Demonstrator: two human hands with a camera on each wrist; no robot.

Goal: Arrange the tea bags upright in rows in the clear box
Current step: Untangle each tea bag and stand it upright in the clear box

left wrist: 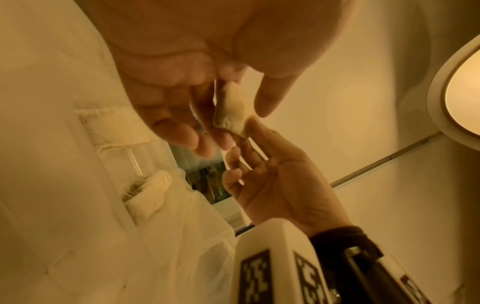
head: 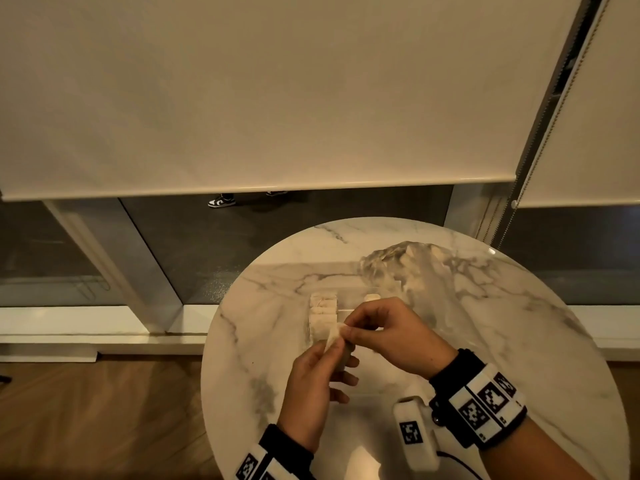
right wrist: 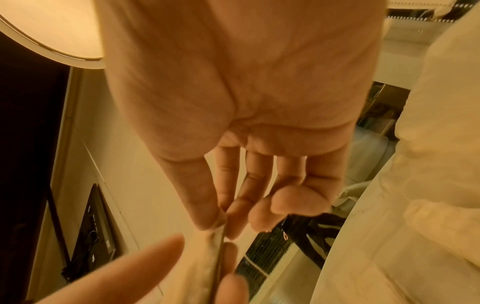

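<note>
Both hands meet above the round marble table (head: 263,341), sharing one tea bag (head: 334,337). The left hand (head: 311,386) holds the bag's lower part, thumb on one face and fingers curled behind it; from the left wrist view the bag (left wrist: 233,111) sits between that thumb and the fingers. The right hand (head: 388,334) pinches the bag's upper corner between thumb and forefinger, its other fingers loosely bent; the right wrist view shows this pinch closed on the thin edge of the bag (right wrist: 213,246). The bag is tilted, clear of the table and of the box.

Just beyond the pinch lies the clear box (head: 349,308), its walls faint against the marble. Inside it, on the side away from the right hand, a row of tea bags (head: 323,317) stands upright, packed close. One more bag (head: 372,297) shows just past the right hand's knuckles; whether it stands inside the box cannot be told. Farther from the grip, past the box, a crumpled clear plastic bag (head: 405,268) holds more pale bags. Both wrists carry black bands with patterned white marker blocks (head: 485,403).
</note>
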